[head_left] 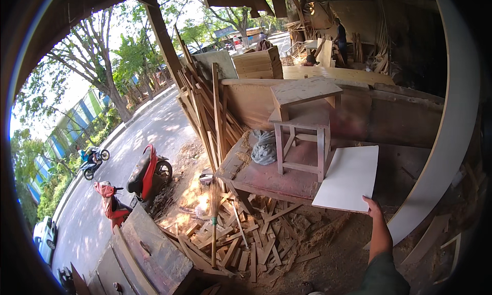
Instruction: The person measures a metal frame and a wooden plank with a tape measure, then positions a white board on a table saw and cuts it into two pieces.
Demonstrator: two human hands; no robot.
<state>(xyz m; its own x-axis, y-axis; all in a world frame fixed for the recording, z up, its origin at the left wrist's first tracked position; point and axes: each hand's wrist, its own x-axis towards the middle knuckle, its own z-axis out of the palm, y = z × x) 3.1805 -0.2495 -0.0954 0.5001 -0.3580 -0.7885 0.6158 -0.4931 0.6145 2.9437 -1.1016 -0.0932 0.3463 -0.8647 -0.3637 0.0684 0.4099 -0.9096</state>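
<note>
While resting on the rough workbench [266, 180], the smooth white rectangular board [348, 178] sits clamped in the right hand [372, 207] grip.

One arm only in view, entering from about 5 o'clock of the frame: the right hand [372, 205] is bare, no glove, ring or watch visible, and the forearm is bare up to past mid-length. A dark olive-green sleeve [382, 277] covers the arm near the lower edge, loose fabric, plain, with no visible print, cuff ending in a soft uneven edge. Left hand not visible; at 6 o'clock a small rounded pale shape sits at the edge, too cut off to identify.
</note>
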